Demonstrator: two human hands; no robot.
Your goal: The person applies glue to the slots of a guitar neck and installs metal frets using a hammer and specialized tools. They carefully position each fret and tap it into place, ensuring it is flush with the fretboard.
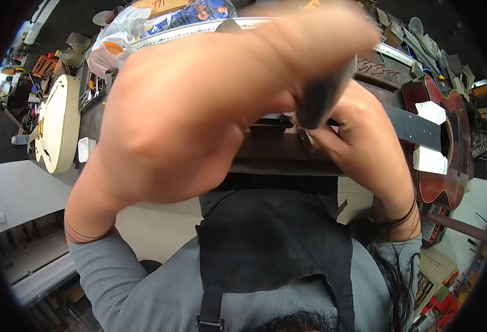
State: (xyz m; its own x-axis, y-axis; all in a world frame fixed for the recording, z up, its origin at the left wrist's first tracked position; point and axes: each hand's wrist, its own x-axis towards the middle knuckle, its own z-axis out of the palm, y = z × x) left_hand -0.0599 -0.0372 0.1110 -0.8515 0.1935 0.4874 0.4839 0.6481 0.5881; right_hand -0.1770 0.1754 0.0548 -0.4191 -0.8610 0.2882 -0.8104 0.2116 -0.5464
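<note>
My left hand [171,116] is raised close to the view, large and blurred, its fingers curled and one stretched to the upper right. A dark, rounded tool end with a shiny edge [316,102] juts out below that finger; the rest of this tool is hidden in the hand. Lower and farther off, my right hand [365,119] is closed by the bench, with a small shiny piece [308,140] at its fingertips, too unclear to name. Beyond it lies a red guitar [434,182] whose dark fretboard [412,127] runs toward that hand. White sheets [430,160] flank the fretboard.
A cream guitar body [61,124] with f-shaped holes is at the left, near a small white tray [86,149]. A long ruler [193,29], plastic bags [116,30] and a wooden block with upright pegs [377,74] are along the bench's back. A black apron [271,238] hangs before me.
</note>
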